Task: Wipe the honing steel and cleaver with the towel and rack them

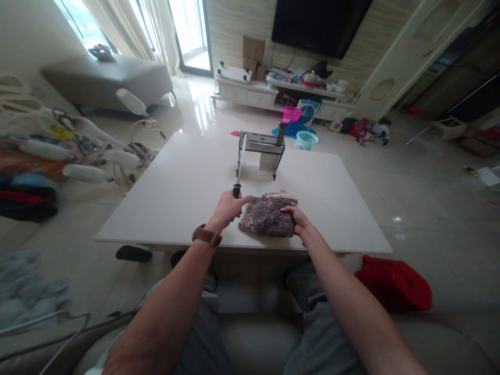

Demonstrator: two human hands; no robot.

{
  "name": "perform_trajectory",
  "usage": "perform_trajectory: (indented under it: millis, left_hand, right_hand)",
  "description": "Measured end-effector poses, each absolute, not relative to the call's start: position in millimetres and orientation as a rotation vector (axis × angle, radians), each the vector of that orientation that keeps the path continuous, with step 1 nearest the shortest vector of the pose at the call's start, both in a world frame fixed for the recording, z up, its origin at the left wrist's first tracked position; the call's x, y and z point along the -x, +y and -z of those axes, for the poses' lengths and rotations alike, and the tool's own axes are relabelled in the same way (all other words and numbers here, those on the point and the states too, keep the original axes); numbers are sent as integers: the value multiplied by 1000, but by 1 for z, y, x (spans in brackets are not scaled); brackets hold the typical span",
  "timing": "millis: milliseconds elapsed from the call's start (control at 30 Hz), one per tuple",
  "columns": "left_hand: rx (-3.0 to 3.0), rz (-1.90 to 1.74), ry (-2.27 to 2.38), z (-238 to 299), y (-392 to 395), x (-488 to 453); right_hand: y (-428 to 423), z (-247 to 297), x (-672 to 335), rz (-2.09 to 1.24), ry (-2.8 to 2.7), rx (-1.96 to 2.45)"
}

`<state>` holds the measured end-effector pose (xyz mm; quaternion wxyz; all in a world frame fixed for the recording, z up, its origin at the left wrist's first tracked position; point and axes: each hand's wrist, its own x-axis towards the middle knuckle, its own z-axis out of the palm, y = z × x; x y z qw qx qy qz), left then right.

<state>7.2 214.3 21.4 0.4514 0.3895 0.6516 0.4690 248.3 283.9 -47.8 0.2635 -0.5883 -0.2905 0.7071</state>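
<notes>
My left hand (228, 211) is closed around the black handle of a long knife (242, 159), its narrow pale blade pointing up and away from me. My thumb reaches to the upper left edge of a shaggy grey-brown cloth (269, 216). The right side of this folded cloth is gripped by my right hand (298, 220), thumb on top and fingers underneath, mostly hidden. Beyond the blade, a metal knife rack (261, 139) stands on the white table (167, 203). A dark-handled knife (281, 134) is in the rack's right end, its broad blade hanging below.
Past the table's far edge, a pink basket (292, 113) and a light-blue basket (307, 139) are on the floor. A red object (394, 284) lies by the table's right front corner. White lamp arms (103, 161) stand at the left.
</notes>
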Motion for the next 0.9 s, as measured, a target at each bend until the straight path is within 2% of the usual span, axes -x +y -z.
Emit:
perform_trajectory:
  millis: [133,267,600,900]
  left_hand:
    - [-1070,-1046,1598,-26,209,-17]
    - [-1092,-984,1602,-28,206,-28]
    - [-1500,-1015,1642,-20,211,-44]
    - [-1610,-877,1636,-2,208,-67]
  right_hand:
    - [286,16,-253,-1933,-707,1230]
    - [287,-9,-264,-1815,-736,1075]
    - [284,-32,-279,-1719,-688,958]
    - [272,-42,-256,-1735,-567,857]
